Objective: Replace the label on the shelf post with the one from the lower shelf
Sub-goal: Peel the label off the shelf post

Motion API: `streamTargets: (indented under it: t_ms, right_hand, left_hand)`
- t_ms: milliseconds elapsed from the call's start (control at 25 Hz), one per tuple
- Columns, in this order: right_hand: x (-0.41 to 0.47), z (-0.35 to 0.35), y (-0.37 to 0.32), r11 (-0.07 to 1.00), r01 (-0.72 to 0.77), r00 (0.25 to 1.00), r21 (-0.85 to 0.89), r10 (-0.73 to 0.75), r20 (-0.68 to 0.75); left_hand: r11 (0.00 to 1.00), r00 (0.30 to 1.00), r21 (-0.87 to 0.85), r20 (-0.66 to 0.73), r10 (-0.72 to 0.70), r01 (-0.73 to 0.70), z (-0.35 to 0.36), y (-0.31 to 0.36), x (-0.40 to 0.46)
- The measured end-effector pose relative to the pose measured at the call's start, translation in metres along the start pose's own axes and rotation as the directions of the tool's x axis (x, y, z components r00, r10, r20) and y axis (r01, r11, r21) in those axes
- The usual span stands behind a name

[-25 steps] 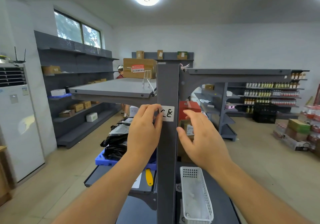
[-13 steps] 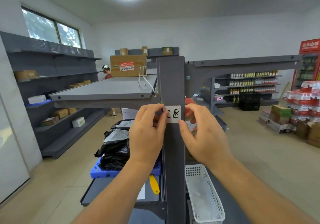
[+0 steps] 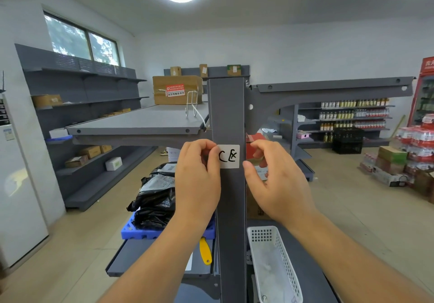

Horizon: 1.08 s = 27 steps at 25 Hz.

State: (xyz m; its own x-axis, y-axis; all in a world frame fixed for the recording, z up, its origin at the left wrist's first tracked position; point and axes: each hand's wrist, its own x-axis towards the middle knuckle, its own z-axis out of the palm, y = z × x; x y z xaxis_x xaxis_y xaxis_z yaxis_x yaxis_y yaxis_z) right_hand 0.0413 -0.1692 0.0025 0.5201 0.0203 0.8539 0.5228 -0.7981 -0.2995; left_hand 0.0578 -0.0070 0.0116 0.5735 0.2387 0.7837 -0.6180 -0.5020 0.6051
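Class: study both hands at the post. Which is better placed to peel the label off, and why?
Left. The left hand already has fingertips on the label's left edge; the right hand sits beside the shelf post, off the label.

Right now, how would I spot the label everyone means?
Find the tall grey shelf post rising up the middle of the view. At the level of the two hands, a small white label sits on its front face. It alone bears black handwriting, and the left hand pinches its left edge.
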Motion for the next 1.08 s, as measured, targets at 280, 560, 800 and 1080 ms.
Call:
streamTargets:
  t_ms: [280,560,800,1080]
  right_hand:
    - [0.002,-0.001,0.000,1.000,0.027,0.999,-0.004,-0.027,0.027]
    - [0.002,0.000,0.000,0.999,0.034,0.999,0.005,-0.034,0.031]
    - [-0.002,0.001,-0.002,0.999,0.039,0.998,0.035,-0.041,0.056]
    - [-0.006,-0.001,0.003,0.990,-0.051,0.999,0.134,0.049,0.023]
  left_hand:
    - [0.997,0.997,0.073,0.071,0.024,-0.030,0.004,0.001,-0.005]
    - [0.992,0.989,0.089,0.123,0.081,-0.092,0.004,-0.003,-0.017]
    - [0.983,0.980,0.108,0.144,0.135,-0.151,0.003,-0.009,-0.030]
    - [0.974,0.962,0.101,0.206,0.177,-0.201,-0.005,-0.014,-0.049]
